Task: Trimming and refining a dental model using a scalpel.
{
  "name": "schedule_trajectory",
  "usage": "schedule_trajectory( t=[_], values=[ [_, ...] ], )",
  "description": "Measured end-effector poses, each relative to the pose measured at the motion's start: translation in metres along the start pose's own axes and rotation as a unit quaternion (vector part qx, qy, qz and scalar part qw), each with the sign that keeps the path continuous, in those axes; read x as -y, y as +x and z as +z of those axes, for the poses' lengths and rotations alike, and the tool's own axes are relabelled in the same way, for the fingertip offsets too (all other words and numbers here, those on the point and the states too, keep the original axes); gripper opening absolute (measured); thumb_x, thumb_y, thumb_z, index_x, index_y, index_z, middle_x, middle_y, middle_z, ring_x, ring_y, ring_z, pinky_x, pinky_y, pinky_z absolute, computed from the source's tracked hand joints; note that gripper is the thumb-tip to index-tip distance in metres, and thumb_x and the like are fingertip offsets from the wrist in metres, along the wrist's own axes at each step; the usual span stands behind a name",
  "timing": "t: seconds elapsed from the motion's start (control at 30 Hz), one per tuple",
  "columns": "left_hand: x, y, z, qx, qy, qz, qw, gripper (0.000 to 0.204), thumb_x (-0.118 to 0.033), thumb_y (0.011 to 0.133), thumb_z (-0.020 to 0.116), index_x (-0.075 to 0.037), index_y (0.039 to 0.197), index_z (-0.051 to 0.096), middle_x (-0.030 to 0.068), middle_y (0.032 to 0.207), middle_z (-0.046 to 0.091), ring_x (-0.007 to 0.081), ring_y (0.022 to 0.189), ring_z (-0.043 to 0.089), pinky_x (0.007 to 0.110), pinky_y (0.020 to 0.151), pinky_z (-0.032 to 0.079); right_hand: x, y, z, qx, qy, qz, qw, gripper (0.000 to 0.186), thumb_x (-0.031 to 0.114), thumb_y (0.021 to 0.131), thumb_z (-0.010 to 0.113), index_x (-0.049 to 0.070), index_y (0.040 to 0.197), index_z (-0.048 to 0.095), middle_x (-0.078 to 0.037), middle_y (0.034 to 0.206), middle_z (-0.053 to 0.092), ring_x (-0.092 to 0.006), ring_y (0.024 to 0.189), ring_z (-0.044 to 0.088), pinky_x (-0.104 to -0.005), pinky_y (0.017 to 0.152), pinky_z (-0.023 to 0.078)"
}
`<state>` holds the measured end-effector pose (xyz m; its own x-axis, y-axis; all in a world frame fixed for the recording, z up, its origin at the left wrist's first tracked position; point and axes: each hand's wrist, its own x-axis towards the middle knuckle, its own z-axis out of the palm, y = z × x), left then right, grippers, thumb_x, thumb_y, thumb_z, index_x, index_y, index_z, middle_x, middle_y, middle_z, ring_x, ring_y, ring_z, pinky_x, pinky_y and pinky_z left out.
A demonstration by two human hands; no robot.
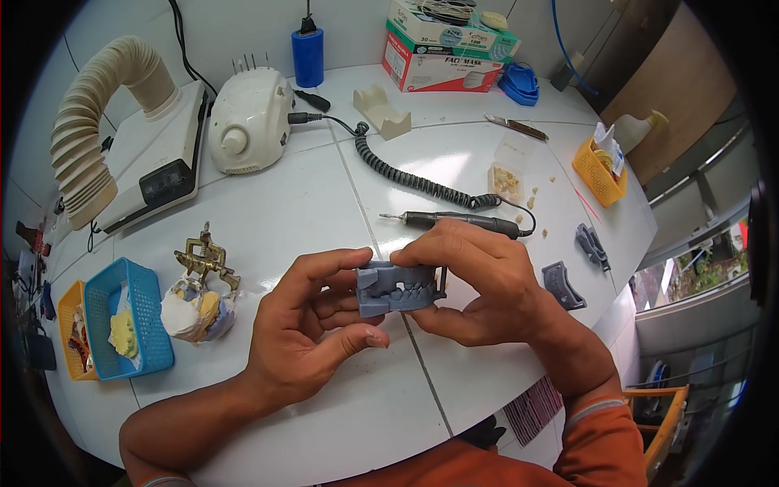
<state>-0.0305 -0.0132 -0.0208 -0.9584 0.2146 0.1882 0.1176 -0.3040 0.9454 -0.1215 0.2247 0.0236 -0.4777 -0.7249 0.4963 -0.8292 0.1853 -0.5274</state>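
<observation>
we pinch the grey toothed dental model in our right hand above the white tiled tabletop; our left hand curves loosely around its left side, unclenched. beyond the model lies a black pen-shaped handpiece; far left of it, a light-blue plastic basket.

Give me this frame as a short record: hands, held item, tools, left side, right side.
held item: gray dental model, two toothed halves together
right hand: grips the model from its right
left hand: open at the model's left, thumb clear of it; other contact unclear
tools: black handpiece lying beyond the hands, white control box
left side: brass articulator, blue basket
right side: yellow basket, gray curved piece
</observation>
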Motion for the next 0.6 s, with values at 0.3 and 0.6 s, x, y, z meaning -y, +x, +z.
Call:
schedule_trajectory(
  t=[0.3, 0.6],
  values=[
    [0.0045, -0.0019, 0.0003, 0.008, 0.118, 0.068, 0.991, 0.050, 0.016, 0.094, 0.072, 0.002, 0.141, 0.060, 0.0162, 0.128, 0.069, 0.0235, 0.113, 0.077, 0.035, 0.101, 0.066, -0.0029, 0.0010, 0.0011, 0.006, 0.012, -0.039, 0.999, 0.048, 0.002, 0.069, 0.086, -0.002, 0.115, 0.074, -0.013, 0.095, 0.074, -0.0240, 0.080, 0.073, -0.0336, 0.071, 0.059],
    [0.0058, -0.0012, -0.0010, -0.003, 0.131, 0.063, 0.989, 0.051, 0.018, 0.093, 0.070, 0.000, 0.140, 0.064, 0.0153, 0.126, 0.070, 0.0232, 0.114, 0.076, 0.035, 0.099, 0.066, -0.0053, -0.0001, 0.0036, 0.008, 0.006, -0.036, 0.999, 0.048, 0.004, 0.069, 0.087, -0.002, 0.115, 0.074, -0.014, 0.096, 0.074, -0.0247, 0.080, 0.073, -0.0342, 0.071, 0.060]
  ],
)
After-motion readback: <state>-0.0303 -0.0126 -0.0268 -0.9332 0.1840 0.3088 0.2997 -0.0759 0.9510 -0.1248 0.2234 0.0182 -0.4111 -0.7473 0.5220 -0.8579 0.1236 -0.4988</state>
